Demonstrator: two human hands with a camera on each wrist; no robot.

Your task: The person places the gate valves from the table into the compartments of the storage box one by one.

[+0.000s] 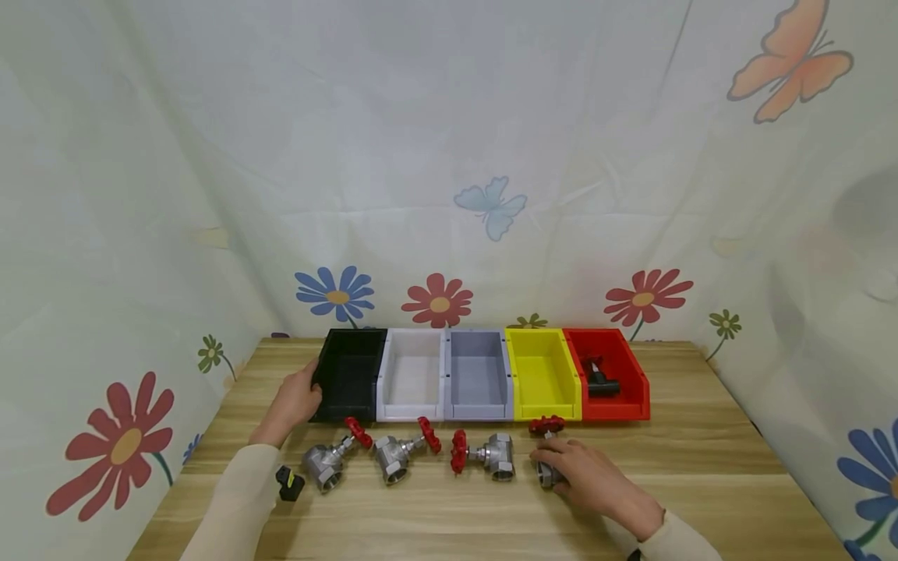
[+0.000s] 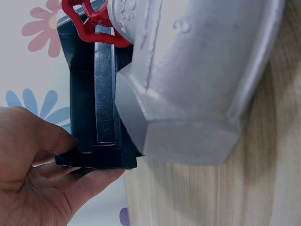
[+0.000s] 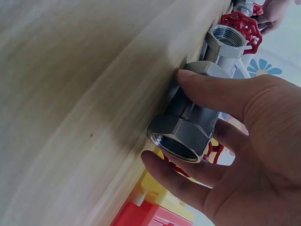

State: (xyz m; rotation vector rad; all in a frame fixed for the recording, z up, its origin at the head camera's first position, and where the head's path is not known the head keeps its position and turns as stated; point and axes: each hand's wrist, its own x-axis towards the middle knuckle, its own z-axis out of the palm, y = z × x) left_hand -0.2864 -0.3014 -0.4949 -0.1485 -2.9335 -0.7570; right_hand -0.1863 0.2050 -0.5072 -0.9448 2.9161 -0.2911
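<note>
My left hand (image 1: 291, 401) grips the left wall of the black bin (image 1: 347, 378); in the left wrist view the thumb is inside the rim and the fingers are outside. My right hand (image 1: 589, 475) holds the rightmost metal gate valve (image 3: 197, 115), which has a red handwheel (image 1: 547, 425). In the right wrist view the thumb lies on its body and the fingers curl around the far side. More valves lie on the table to the left: one valve (image 1: 500, 456) nearest, a second valve (image 1: 391, 458), and a third valve (image 1: 324, 466) near my left forearm.
Right of the black bin stand a white bin (image 1: 414, 378), a grey bin (image 1: 479, 378), a yellow bin (image 1: 543, 378) and a red bin (image 1: 634, 409), side by side. A black object (image 1: 602, 383) with a red part lies in the red bin. Flower-printed cloth (image 1: 393, 156) surrounds the wooden table (image 1: 393, 522).
</note>
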